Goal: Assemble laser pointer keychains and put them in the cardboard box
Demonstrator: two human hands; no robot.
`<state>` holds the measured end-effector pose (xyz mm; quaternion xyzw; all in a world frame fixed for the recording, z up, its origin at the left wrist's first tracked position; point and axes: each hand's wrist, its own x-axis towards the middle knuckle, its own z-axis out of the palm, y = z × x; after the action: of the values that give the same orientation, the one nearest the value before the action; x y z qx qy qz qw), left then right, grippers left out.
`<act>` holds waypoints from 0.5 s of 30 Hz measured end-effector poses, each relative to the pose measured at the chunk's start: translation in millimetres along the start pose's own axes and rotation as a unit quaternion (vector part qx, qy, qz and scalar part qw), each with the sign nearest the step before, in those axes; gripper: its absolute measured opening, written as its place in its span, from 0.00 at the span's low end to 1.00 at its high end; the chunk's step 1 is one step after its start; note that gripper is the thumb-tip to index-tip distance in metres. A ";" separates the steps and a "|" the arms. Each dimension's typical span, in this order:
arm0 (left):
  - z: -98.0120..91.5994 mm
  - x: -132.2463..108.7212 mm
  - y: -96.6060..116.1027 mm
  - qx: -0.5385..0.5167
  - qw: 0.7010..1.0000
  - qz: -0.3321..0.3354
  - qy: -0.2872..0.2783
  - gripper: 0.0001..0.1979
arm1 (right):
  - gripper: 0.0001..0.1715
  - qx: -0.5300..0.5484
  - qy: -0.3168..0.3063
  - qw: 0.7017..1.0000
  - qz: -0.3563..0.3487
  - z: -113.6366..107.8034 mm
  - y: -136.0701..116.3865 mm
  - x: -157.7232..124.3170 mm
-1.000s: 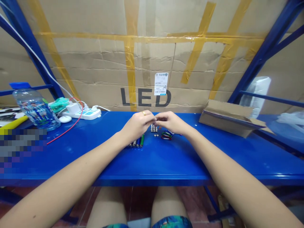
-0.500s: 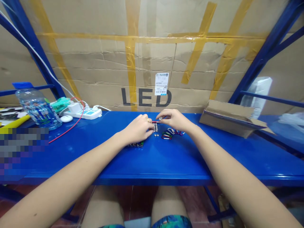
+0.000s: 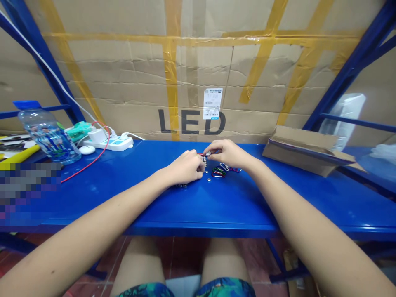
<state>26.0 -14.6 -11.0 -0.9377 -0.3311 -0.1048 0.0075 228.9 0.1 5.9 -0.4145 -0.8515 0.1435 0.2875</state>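
Pinching narrowly, the left hand (image 3: 185, 167) closes its bunched fingertips on the left end of a small red tube (image 3: 201, 155), and the right hand (image 3: 228, 153) nips the right end between thumb and forefinger. A silvery bit shows there, too small to identify. The tube lies level between the two grips at the centre of the frame, just above the blue shelf (image 3: 198, 206). Holding it at both ends, low and close, probably keeps so small a piece steady.

At the far left stands a water bottle (image 3: 49, 138), with a power strip (image 3: 109, 144) to its right, both well apart from the hands. Slim dark tubes (image 3: 181, 186) peek out under the left wrist. Button cells (image 3: 204, 163) sit in a cluster just below the red tube, coloured carabiners (image 3: 218, 172) lie just right of them, likely kept within easy reach. An open cardboard box (image 3: 305, 150) rests at the right.
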 end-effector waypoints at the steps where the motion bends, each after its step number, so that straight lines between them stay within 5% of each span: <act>1: -0.2 -0.2 1.0 -0.001 1.000 -0.004 0.006 0.09 | 0.12 -0.003 -0.001 1.000 -0.001 0.1 0.5 0.0; 9: 1.7 -4.0 15.7 -0.021 0.996 0.067 0.054 0.08 | 0.12 0.010 0.003 1.000 -0.002 -1.8 0.4 0.0; 15: 1.9 -4.4 23.4 -0.028 0.993 0.109 0.024 0.06 | 0.12 -0.001 -0.003 1.000 -0.008 -1.3 1.3 0.4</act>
<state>37.6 -35.5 -12.4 -0.9654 -0.2232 -0.1351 0.0004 230.3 1.2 6.4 -0.4073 -0.8558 0.1412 0.2858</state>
